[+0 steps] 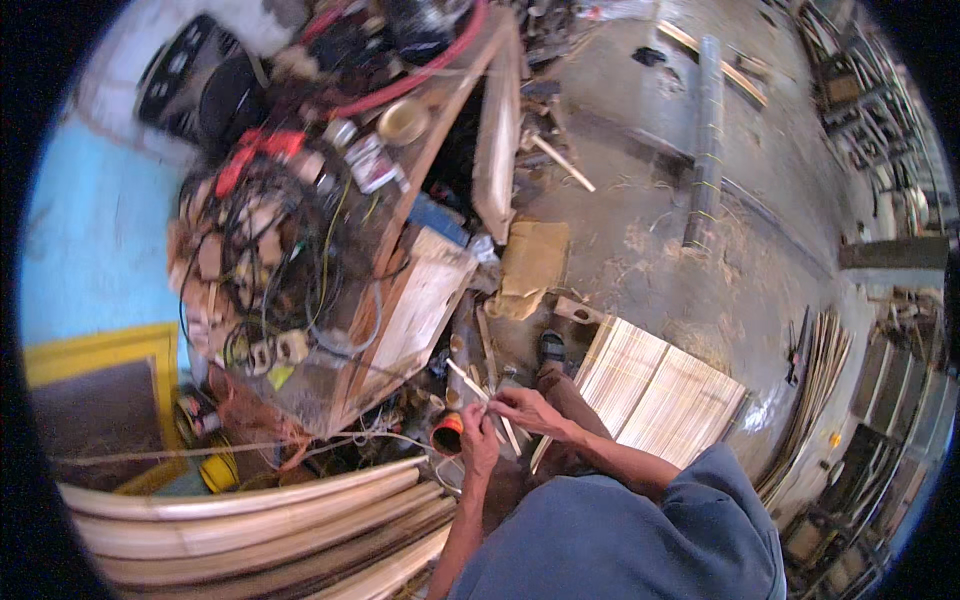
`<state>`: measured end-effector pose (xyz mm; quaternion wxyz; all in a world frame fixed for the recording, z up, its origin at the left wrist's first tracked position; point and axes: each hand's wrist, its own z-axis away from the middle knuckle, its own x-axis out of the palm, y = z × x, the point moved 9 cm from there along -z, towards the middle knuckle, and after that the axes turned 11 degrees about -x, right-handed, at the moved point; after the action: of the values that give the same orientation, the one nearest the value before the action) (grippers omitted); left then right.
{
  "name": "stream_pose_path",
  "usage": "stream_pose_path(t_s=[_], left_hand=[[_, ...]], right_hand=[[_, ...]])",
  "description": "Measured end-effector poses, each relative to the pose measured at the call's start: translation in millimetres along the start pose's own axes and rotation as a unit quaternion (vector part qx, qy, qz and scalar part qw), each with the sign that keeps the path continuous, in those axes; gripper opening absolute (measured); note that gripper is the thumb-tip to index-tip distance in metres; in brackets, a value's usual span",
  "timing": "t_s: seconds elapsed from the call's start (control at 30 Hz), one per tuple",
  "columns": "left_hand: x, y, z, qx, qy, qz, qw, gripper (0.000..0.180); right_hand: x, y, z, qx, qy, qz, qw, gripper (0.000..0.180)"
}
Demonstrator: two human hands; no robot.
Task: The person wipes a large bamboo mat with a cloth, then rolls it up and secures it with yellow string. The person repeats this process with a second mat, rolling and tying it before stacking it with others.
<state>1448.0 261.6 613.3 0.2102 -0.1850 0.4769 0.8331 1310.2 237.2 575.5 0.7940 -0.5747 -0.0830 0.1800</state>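
While both hands pinch thin pale cane strips (pixel 478 392); slatted mat (pixel 655 392) beside.

My left hand (pixel 478 432) and right hand (pixel 527 408) meet just above an orange spool (pixel 447 436), both pinching thin pale wooden strips (pixel 478 392) that cross between my fingers. A slatted bamboo mat (pixel 660 390) lies on the dusty floor (pixel 650 230) beside my right forearm. Curved pale wooden planks (pixel 250 520) are stacked at my lower left, below a bench (pixel 400 320) cluttered with tangled wires (pixel 270 240).
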Motion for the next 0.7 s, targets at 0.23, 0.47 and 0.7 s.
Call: stream_pose_path(t_s=[0.23, 0.47, 0.7], left_hand=[[97.1, 154.9, -49.9, 0.110, -0.143, -0.089, 0.980, 0.041], [151.2, 269.6, -57.3, 0.247, -0.146, -0.076, 0.955, 0.044], [182.9, 318.6, -107.9, 0.206, -0.177, 0.005, 0.962, 0.026]], right_hand=[[-158.5, -12.6, 33.2, 0.051, 0.209, -0.223, 0.951, 0.030], [-261.2, -33.5, 63.5, -0.012, 0.366, -0.135, 0.921, 0.027], [-338.9, -41.8, 81.7, 0.044, 0.429, -0.208, 0.878, 0.028]])
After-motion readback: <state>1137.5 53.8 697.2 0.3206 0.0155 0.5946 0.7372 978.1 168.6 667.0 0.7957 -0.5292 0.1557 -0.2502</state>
